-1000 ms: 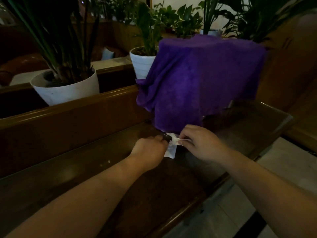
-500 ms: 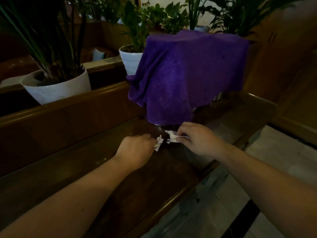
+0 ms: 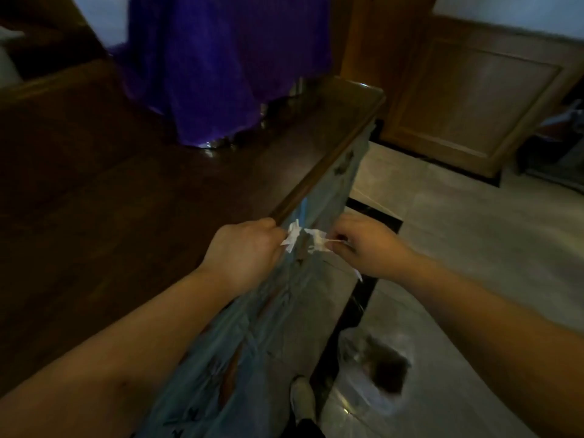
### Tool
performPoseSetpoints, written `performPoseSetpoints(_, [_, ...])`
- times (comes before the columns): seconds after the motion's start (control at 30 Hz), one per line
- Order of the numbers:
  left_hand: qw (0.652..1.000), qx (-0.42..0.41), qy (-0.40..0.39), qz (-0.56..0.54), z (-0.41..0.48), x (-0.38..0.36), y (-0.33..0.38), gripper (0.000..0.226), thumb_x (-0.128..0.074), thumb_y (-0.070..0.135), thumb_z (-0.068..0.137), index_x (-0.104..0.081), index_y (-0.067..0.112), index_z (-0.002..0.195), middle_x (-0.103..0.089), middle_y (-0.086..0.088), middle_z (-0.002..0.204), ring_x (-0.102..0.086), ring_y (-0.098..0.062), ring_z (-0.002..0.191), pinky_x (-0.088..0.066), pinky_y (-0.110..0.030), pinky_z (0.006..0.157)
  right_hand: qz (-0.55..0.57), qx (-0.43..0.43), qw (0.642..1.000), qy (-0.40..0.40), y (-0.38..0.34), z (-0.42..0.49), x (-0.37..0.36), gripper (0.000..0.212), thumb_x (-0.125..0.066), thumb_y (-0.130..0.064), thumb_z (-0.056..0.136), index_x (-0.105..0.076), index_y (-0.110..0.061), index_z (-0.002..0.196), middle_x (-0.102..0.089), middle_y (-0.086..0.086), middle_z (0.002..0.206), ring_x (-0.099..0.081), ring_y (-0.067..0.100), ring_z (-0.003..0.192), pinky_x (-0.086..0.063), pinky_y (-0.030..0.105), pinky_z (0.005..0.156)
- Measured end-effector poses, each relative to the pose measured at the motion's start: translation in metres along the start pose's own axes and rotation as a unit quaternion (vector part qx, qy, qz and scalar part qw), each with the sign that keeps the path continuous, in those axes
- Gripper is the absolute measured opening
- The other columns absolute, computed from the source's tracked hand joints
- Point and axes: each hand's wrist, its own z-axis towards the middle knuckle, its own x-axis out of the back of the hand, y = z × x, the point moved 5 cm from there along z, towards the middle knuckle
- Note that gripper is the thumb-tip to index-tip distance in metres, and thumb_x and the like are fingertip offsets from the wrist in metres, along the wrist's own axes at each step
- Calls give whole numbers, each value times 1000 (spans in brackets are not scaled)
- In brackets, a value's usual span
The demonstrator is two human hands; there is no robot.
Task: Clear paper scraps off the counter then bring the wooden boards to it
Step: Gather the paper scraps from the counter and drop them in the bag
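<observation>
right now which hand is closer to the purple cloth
The left hand. It sits over the counter's front edge, on the same side as the purple cloth. The right hand is out past the edge, above the floor, farther from the cloth. Each pinches a paper scrap.

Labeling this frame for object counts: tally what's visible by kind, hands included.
Hands: 2, left hand and right hand
Paper scraps: 2, left scrap and right scrap, one pinched in each hand
Purple cloth: 1
Wooden counter: 1
Plastic-lined bin on the floor: 1
Shoe: 1
Total: 8
</observation>
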Motion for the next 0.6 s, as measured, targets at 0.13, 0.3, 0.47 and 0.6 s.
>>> performPoseSetpoints(0.13, [998, -52, -37, 18, 7, -32, 56, 14, -74, 30, 72, -65, 20, 70, -62, -1, 64, -64, -25, 52, -37, -26, 38, 26, -73, 997, -11, 44, -68, -15, 9, -62, -23, 92, -64, -14, 92, -56, -2, 87, -53, 15, 77, -41, 26, 65])
performPoseSetpoints(0.3, [990, -91, -102, 27, 16, -96, 112, 19, -83, 33, 61, -67, 23, 64, -62, 2, 60, -63, -19, 46, -31, -22, 35, 63, -185, 980, -31, 111, -141, -58, 8, -61, -21, 93, -64, -15, 97, -54, -2, 92, -51, 13, 81, -35, 23, 68])
performPoseSetpoints(0.47, [979, -115, -171, -13, 28, -189, 164, 26, -85, 26, 60, -61, 17, 61, -62, -3, 56, -60, -25, 41, -36, -24, 33, 130, -286, 948, -48, 184, -213, -125, 7, -61, -23, 93, -63, -19, 98, -52, -5, 91, -51, 12, 82, -39, 26, 75])
performPoseSetpoints(0.6, [961, -120, -248, -24, 49, -283, 211, 16, -73, 25, 78, -67, 11, 74, -68, -9, 76, -69, -30, 65, -37, -30, 46, 175, -353, 919, -16, 246, -255, -175, 4, -62, -22, 92, -61, -23, 89, -54, -4, 85, -50, 12, 76, -39, 27, 70])
